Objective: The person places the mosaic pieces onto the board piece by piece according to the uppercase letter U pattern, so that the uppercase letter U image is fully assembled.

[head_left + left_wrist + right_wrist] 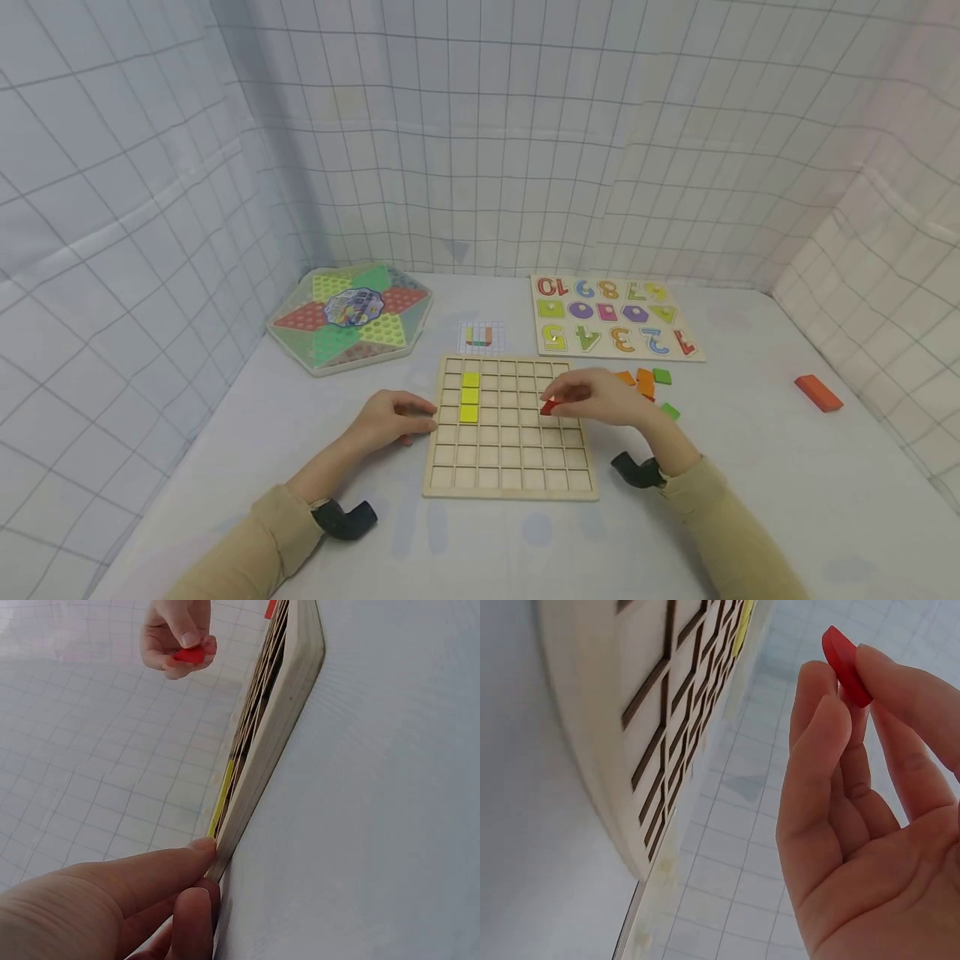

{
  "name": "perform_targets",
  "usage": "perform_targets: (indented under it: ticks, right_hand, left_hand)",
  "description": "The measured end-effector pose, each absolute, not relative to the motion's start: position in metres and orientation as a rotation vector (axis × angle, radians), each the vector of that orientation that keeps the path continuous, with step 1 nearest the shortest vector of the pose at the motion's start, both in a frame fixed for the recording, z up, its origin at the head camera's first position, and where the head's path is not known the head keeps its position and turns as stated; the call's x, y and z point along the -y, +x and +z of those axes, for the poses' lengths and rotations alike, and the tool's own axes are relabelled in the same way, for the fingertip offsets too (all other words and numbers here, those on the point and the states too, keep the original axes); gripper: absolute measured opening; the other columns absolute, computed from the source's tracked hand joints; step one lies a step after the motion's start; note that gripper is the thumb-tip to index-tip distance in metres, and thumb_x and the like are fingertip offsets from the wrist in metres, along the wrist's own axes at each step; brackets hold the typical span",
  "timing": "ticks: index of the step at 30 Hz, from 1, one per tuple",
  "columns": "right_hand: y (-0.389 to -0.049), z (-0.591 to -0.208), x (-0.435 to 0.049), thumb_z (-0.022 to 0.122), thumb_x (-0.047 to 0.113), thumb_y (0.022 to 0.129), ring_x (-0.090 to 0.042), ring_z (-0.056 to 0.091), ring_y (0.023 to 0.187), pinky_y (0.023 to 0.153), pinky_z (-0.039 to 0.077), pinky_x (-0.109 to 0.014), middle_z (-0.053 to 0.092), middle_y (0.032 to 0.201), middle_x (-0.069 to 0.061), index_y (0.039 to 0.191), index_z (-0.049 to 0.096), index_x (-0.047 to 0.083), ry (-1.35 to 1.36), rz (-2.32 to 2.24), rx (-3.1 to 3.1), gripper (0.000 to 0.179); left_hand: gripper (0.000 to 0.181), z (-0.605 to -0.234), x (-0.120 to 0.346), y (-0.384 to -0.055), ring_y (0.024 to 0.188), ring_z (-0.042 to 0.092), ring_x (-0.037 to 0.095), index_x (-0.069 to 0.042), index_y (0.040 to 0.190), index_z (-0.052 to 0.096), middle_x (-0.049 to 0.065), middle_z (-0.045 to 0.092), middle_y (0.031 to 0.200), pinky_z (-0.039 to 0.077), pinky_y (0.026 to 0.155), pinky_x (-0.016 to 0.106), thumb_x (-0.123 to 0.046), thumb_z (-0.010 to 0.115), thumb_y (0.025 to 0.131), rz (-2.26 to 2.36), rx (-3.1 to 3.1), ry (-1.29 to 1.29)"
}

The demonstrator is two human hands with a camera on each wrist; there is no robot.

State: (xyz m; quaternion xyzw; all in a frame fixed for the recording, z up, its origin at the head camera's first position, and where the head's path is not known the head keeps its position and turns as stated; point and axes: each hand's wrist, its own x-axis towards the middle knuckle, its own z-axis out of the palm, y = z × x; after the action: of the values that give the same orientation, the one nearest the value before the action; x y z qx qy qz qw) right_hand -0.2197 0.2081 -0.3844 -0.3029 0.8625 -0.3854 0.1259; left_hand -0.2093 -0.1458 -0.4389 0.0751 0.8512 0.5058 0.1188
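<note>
My right hand point(603, 396) pinches a small red tile point(846, 666) between thumb and fingertips, above the right part of a wooden grid board point(487, 479). In the right wrist view the tile is tilted and apart from the board. Three yellow tiles point(469, 397) lie in a column of cells toward the board's left side. At the left edge of the board rests my left hand point(390, 418). The left wrist view shows its extended thumb point(150, 881) touching the rim, with the other fingers loosely bent beside it.
Orange and green loose tiles point(645, 377) lie right of the board, partly behind the right hand. Behind the board is a small pattern card point(481, 337). A Chinese checkers board point(352, 317), a number puzzle point(615, 321) and an orange-red block point(819, 392) lie farther out.
</note>
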Motion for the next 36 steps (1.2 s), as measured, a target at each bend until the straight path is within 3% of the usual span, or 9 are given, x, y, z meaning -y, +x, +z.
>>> perform_targets:
  ticks: [12,22,36]
  right_hand:
    - [-0.234,-0.382,-0.154,0.068,0.025,0.086,-0.011,0.06,0.082,0.076,0.049,-0.03,0.066,0.086,0.008,0.096,0.068,0.018,-0.952,-1.075,-2.443,0.012]
    - [-0.238,-0.388,-0.122,0.07,0.016,0.085,-0.018,0.065,0.072,0.066,0.054,-0.036,0.069,0.08,-0.001,0.092,0.069,0.009,-0.864,-1.203,-2.246,0.011]
    - [-0.24,-0.397,-0.107,0.07,0.014,0.083,-0.014,0.06,0.063,0.06,0.052,-0.029,0.066,0.076,-0.002,0.09,0.068,0.01,-0.835,-1.155,-2.213,0.008]
  left_hand:
    - [0.03,-0.439,0.145,-0.209,0.058,0.056,0.015,-0.009,0.1,0.073,0.002,0.066,0.076,0.05,0.054,0.03,-0.025,0.079,0.075,1.477,-2.486,0.196]
    - [0.029,-0.44,0.146,-0.21,0.06,0.057,0.014,-0.008,0.1,0.073,0.001,0.067,0.079,0.05,0.054,0.03,-0.024,0.079,0.076,1.491,-2.475,0.213]
    - [0.028,-0.438,0.146,-0.209,0.057,0.057,0.013,-0.007,0.099,0.073,0.002,0.068,0.077,0.05,0.053,0.03,-0.021,0.079,0.076,1.513,-2.468,0.233]
